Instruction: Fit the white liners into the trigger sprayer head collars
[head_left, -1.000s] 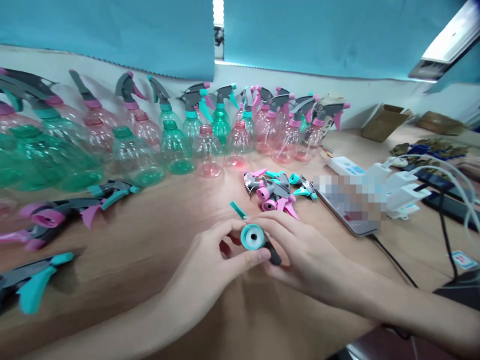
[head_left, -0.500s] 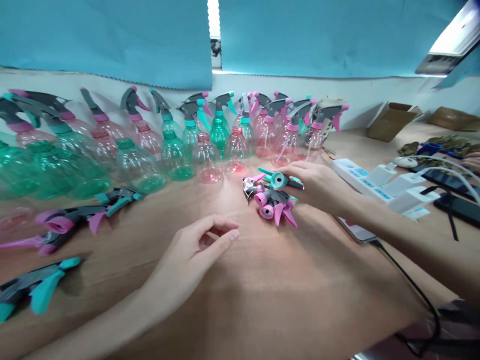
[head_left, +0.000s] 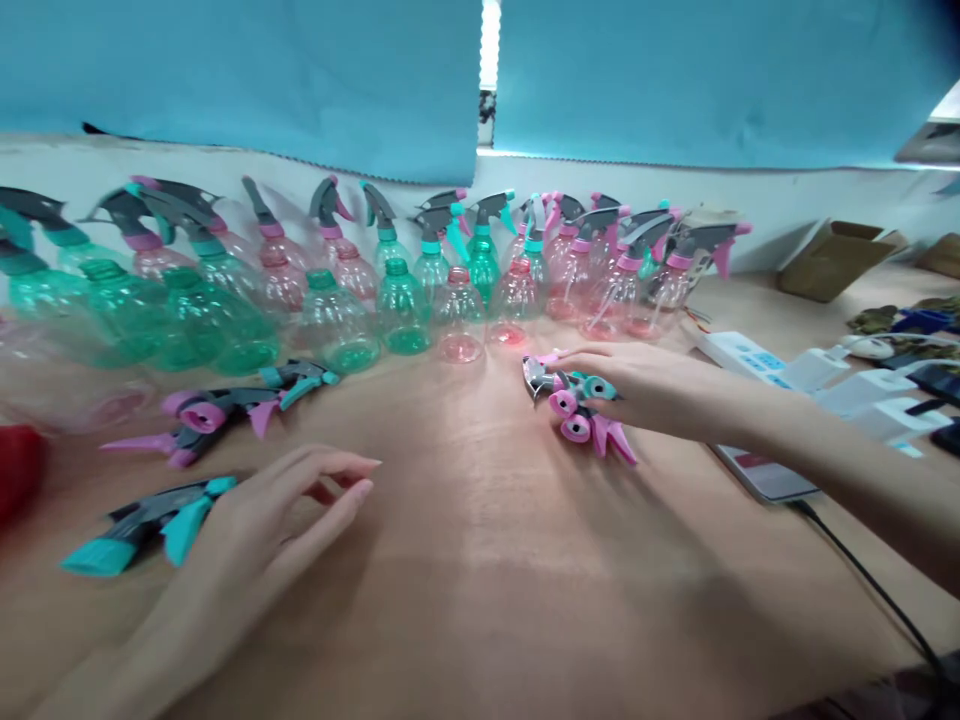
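And here's the right hand (head_left: 637, 385), out over the pile of spray heads (head_left: 576, 428) right of centre, fingers down by a teal-collared spray head (head_left: 598, 388); whether they grip it is hard to call. Over on the near left, the left hand (head_left: 281, 510) has nothing between thumb and fingers, just beside a teal-and-gray spray head (head_left: 150, 520) lying on the table (head_left: 480, 590). Along the far side, green and pink bottles (head_left: 460, 325) stand in rows, the back ones topped, several front ones uncapped! Far right, a power strip (head_left: 739, 355) and an open cardboard box (head_left: 829, 262).
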